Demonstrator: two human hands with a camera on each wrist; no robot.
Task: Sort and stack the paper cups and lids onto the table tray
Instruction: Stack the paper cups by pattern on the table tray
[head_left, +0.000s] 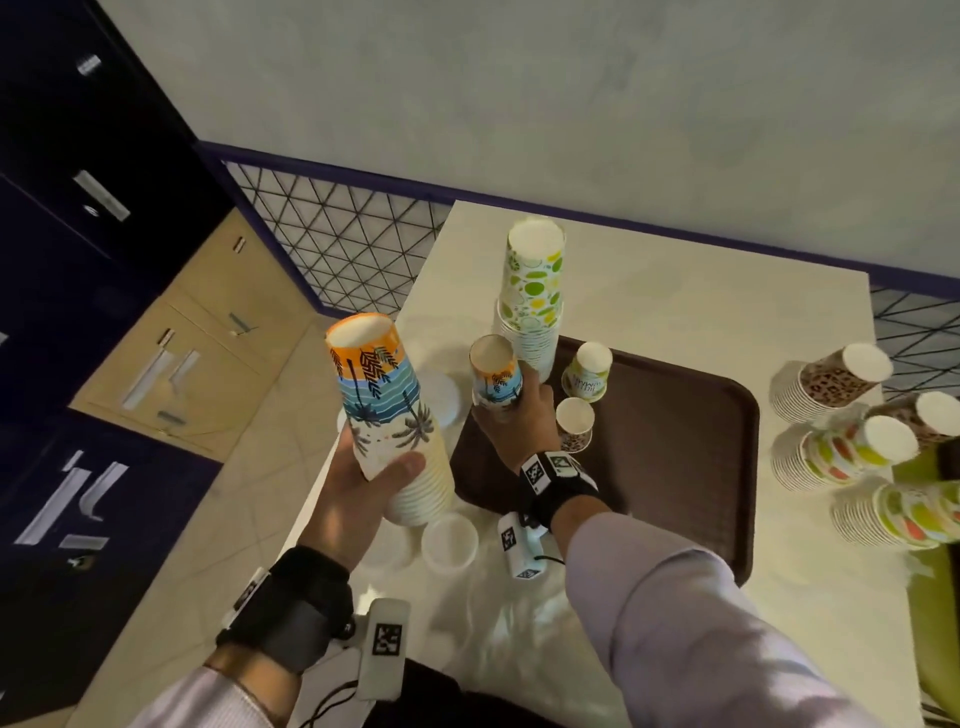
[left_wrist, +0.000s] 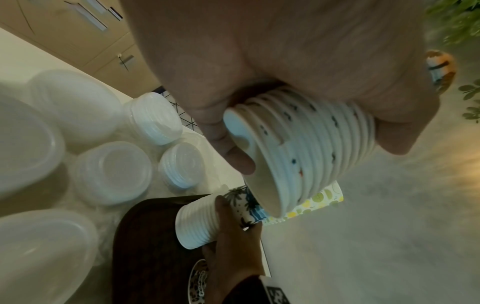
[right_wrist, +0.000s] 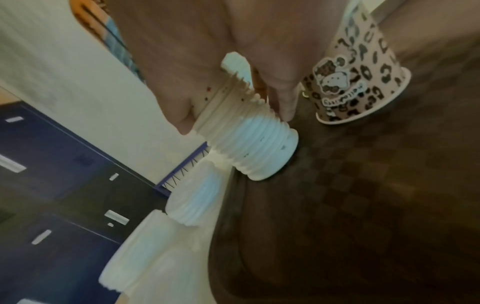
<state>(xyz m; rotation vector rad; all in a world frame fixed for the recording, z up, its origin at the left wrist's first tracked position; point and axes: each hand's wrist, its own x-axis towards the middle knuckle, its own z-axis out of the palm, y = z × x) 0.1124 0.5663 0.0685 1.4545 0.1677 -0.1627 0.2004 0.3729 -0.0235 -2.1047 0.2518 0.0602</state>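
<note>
Over the near-left corner of the brown tray (head_left: 675, 415), the right hand (head_left: 519, 421) gripped a short stack of palm-print cups (head_left: 496, 376), upside down, its rims resting on or just above the tray floor; the right wrist view showed the rims (right_wrist: 262, 152) close to the surface, though contact could not be confirmed. The left hand (head_left: 358, 483) was wrapped round a taller stack of the same print (head_left: 387, 415), held off the counter (head_left: 675, 301) and tilted, its base end pointing up and away, its open rims (left_wrist: 262, 185) angled down toward the short stack. The taller stack lay left of and slightly nearer than the short one, close but apart. Judged from this, the coming step was nesting one over the other, which would need the long axes lined up. Behind stood a tall lime-print stack (head_left: 535, 291); two single cups (head_left: 589, 371) sat on the tray; lid piles (left_wrist: 114, 172) waited left of it.
</note>
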